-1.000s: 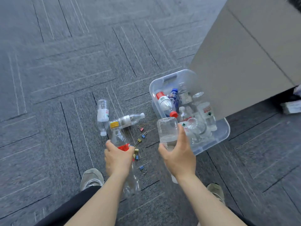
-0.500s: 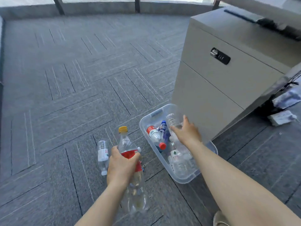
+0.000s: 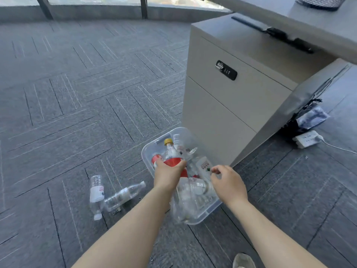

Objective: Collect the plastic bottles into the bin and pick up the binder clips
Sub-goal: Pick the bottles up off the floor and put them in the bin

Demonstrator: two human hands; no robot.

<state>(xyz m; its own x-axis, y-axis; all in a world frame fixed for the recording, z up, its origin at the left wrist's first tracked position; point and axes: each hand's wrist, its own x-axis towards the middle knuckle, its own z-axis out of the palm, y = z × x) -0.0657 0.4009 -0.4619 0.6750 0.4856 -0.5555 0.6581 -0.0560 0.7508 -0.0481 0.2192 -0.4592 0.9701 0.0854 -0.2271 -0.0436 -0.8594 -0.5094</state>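
My left hand [image 3: 167, 175] grips a large clear bottle with a red label and yellow cap [image 3: 172, 155], held over the clear plastic bin [image 3: 146, 151] on the carpet. The bin holds several bottles. My right hand [image 3: 228, 182] hovers above the bin's right side, empty, with its fingers loosely curled. Two clear bottles lie on the carpet to the left: one with a white label [image 3: 96, 196] and one lying across it [image 3: 123, 196]. A binder clip [image 3: 116, 209] peeks out beside them; other clips are hidden behind my left arm.
A grey drawer cabinet [image 3: 222, 105] with a combination lock [image 3: 226, 70] stands right behind the bin, under a desk. A white power strip [image 3: 307, 139] with cables lies at the right. My shoe [image 3: 243, 261] shows at the bottom edge.
My left hand has carried the red-label bottle rightward over the bin. My right hand has let go of its bottle into the bin and pulled back, empty.
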